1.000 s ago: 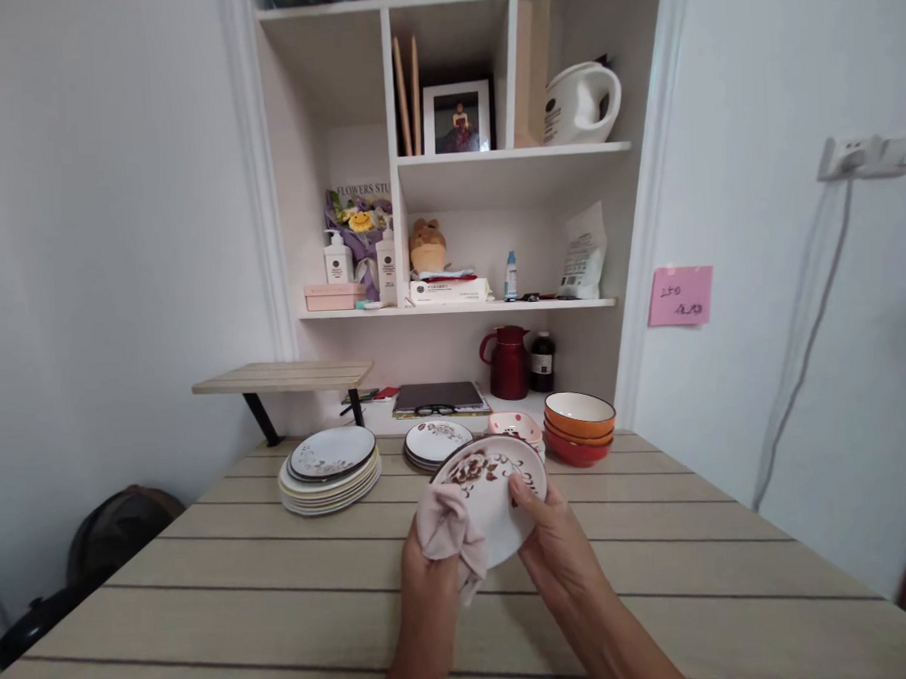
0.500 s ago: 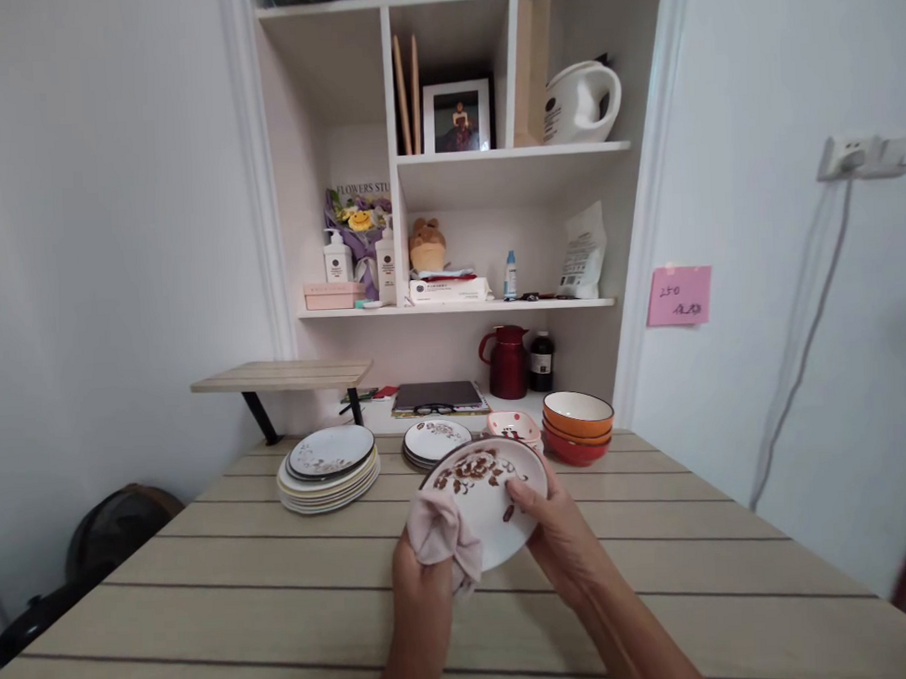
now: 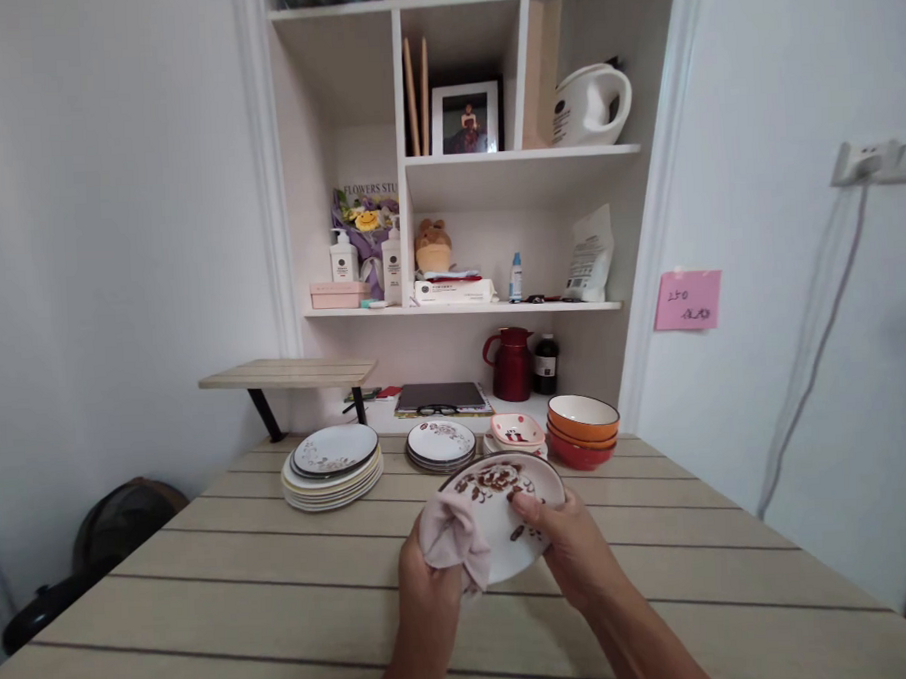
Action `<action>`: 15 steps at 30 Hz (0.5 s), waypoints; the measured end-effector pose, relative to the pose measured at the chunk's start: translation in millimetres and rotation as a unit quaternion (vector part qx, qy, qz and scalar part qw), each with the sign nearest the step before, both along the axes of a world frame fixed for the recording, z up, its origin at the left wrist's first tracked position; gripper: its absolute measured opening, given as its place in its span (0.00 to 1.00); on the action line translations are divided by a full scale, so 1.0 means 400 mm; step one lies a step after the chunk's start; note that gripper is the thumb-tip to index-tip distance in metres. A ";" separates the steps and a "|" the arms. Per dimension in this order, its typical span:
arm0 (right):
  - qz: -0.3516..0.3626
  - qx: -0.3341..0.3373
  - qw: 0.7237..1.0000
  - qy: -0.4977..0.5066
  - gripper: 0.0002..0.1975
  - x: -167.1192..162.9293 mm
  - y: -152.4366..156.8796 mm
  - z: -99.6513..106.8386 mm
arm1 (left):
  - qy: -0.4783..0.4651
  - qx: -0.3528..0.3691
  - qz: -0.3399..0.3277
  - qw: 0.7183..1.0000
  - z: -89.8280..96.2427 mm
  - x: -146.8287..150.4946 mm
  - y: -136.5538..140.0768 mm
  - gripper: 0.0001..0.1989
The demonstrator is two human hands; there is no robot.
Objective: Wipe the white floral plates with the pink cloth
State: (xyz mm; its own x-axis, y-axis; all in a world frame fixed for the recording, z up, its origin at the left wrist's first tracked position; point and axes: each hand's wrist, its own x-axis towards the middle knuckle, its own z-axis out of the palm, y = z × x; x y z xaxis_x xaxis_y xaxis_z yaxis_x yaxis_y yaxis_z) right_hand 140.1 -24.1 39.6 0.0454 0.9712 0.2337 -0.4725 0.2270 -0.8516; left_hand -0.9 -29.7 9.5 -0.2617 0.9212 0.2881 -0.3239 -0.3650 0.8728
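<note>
So the main thing here is a white plate (image 3: 503, 542) with a dark rim and brown flowers, held up at a tilt over the middle of the worktop (image 3: 284, 597), decorated face toward the camera. The right hand (image 3: 580, 549) has it pinched at the right side, thumb pressed flat on the pattern and the other fingers tucked out of sight behind. The left hand (image 3: 429, 581) is closed around a bunched-up pale pink cloth (image 3: 454, 540) that's folded over the plate's left edge; those fingers are mostly buried in fabric, so I can't tell exactly how they sit. Just beyond the plate there's a short stack of small plates (image 3: 441, 443) with a similar floral print, and right of that some pink-patterned bowls (image 3: 518, 432), partly behind the plate from this angle. Next to those, a stack of orange and red bowls (image 3: 583, 434). Over on the left is a taller pile of bigger plates (image 3: 331, 475), near a little raised wooden stand (image 3: 289, 373) on black legs. Further back: folded glasses (image 3: 438, 410) by a dark flat slab (image 3: 440, 395), then a red jug (image 3: 512, 365) beside a dark bottle (image 3: 545, 363).
</note>
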 end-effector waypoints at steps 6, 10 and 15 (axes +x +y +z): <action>-0.021 -0.074 0.978 0.192 0.21 -0.083 0.007 -0.024 | -0.058 -0.106 0.003 0.993 0.017 0.009 0.002 0.27; -0.018 -0.089 0.957 0.276 0.18 -0.100 0.011 -0.031 | -0.049 -0.089 -0.010 0.995 0.006 0.024 0.006 0.29; 0.045 -0.106 0.960 0.253 0.19 -0.100 0.007 -0.032 | -0.015 -0.067 0.009 0.998 0.008 0.020 0.000 0.27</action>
